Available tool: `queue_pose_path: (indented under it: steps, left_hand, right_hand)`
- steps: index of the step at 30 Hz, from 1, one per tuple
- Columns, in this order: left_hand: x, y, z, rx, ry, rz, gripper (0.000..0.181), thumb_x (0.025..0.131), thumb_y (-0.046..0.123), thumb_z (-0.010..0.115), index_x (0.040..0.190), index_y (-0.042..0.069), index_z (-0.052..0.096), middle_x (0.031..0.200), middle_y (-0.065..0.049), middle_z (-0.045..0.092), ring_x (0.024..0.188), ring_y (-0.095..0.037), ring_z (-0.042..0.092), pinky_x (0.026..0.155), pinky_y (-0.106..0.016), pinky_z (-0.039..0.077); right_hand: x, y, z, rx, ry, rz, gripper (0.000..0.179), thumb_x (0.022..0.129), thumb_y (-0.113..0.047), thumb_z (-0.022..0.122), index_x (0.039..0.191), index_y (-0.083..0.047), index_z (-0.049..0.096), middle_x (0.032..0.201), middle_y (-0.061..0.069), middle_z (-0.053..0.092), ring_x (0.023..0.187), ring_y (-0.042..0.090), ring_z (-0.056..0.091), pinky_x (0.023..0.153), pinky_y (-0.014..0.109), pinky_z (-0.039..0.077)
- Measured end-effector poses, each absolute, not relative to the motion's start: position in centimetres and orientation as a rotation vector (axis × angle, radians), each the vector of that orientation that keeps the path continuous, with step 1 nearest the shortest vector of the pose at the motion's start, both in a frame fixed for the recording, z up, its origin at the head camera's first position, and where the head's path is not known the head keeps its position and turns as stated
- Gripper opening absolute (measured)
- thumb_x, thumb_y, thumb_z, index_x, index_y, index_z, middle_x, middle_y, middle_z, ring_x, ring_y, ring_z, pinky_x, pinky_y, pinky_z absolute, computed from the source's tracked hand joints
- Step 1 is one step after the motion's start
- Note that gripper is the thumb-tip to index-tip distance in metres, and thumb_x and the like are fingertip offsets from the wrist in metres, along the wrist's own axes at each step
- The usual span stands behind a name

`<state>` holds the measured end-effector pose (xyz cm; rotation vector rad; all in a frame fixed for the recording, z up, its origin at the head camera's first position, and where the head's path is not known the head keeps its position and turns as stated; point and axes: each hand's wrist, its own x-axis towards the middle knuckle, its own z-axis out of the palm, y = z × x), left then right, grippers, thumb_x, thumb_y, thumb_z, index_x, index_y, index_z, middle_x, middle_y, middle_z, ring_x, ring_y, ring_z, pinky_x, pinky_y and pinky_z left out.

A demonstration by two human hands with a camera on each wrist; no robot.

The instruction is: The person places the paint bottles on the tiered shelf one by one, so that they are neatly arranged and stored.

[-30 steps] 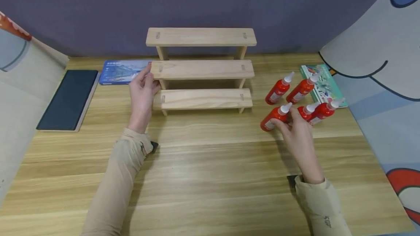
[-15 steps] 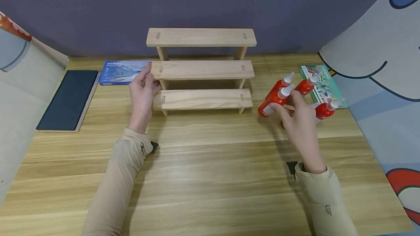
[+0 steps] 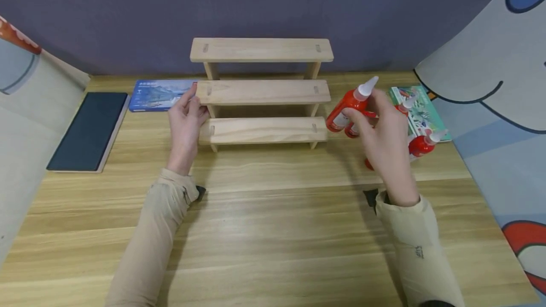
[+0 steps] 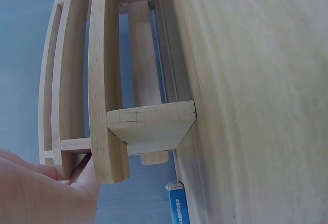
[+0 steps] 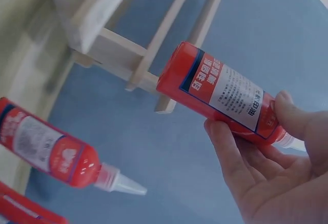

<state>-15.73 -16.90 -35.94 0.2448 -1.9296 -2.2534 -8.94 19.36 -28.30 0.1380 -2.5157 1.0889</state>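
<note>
My right hand (image 3: 386, 148) holds a red squeeze bottle (image 3: 340, 118) with a white pointed nozzle, raised off the table beside the right end of a three-tier wooden shelf (image 3: 262, 92). In the right wrist view, thumb and fingers pinch the labelled red bottle (image 5: 220, 93) near its shoulder. My left hand (image 3: 184, 129) grips the left end of the middle tier; the left wrist view shows its thumb and fingers at that board's end. Several more red bottles (image 3: 420, 146) stand around and behind my right hand, partly hidden by it.
A dark notebook (image 3: 89, 131) lies at the left. Beside it, a blue box (image 3: 159, 94) reaches behind the left hand. At the right, a green illustrated box (image 3: 431, 112) lies behind the bottles. A dark panel (image 3: 264, 4) rises along the table's back edge.
My right hand has lifted the red bottle from the group and carried it up and left toward the shelf. The left hand keeps its grip on the shelf.
</note>
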Motion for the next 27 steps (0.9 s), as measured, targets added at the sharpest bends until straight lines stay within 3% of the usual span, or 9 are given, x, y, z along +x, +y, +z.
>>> queue_pose_path:
  steps: [5, 9, 15, 22, 27]
  left_hand:
    - [-15.7, -16.9, -35.9, 0.243, -1.945, -2.237, 0.047, 0.117, 0.013, 0.041, 0.164, 0.008, 0.041, 0.146, -0.031, 0.055, 0.134, -0.032, 0.061, 0.116, -0.037, 0.049]
    - [-15.8, -16.9, -36.0, 0.24, -1.958, -2.228, 0.047, 0.117, 0.012, 0.041, 0.164, 0.008, 0.041, 0.15, -0.03, 0.053, 0.137, -0.032, 0.059, 0.115, -0.037, 0.049]
    - [-15.7, -17.0, -36.0, 0.253, -1.978, -2.21, 0.046, 0.117, 0.012, 0.041, 0.163, 0.007, 0.042, 0.157, -0.025, 0.051, 0.135, -0.032, 0.06, 0.113, -0.034, 0.052]
    - [-15.7, -16.9, -36.0, 0.219, -1.986, -2.206, 0.046, 0.117, 0.013, 0.043, 0.163, 0.007, 0.042, 0.16, -0.023, 0.049, 0.138, -0.032, 0.059, 0.114, -0.035, 0.051]
    - [-15.6, -16.8, -36.0, 0.219, -1.999, -2.188, 0.046, 0.117, 0.014, 0.043, 0.163, 0.008, 0.043, 0.158, -0.022, 0.05, 0.131, -0.031, 0.062, 0.113, -0.035, 0.052]
  right_hand:
    - [-10.4, 18.7, -27.4, 0.137, -2.491, 1.156, 0.043, 0.102, -0.017, 0.078, 0.138, 0.001, 0.064, 0.13, 0.013, 0.073, 0.113, 0.026, 0.07, 0.094, 0.02, 0.061]
    - [-11.8, 18.1, -27.0, 0.112, -2.472, 1.232, 0.043, 0.103, -0.018, 0.077, 0.141, -0.002, 0.064, 0.134, 0.009, 0.072, 0.117, 0.023, 0.068, 0.099, 0.032, 0.062]
    - [-13.8, 17.4, -27.0, 0.1, -2.45, 1.24, 0.041, 0.103, -0.018, 0.077, 0.139, -0.003, 0.066, 0.133, 0.01, 0.072, 0.117, 0.024, 0.069, 0.097, 0.03, 0.062]
    - [-15.5, 16.5, -27.2, 0.083, -2.478, 1.197, 0.044, 0.104, -0.02, 0.075, 0.142, -0.002, 0.065, 0.136, 0.012, 0.071, 0.119, 0.026, 0.068, 0.101, 0.036, 0.062]
    - [-16.5, 16.3, -27.4, 0.076, -2.478, 1.17, 0.043, 0.104, -0.022, 0.075, 0.141, -0.002, 0.066, 0.135, 0.011, 0.072, 0.117, 0.025, 0.07, 0.098, 0.036, 0.063]
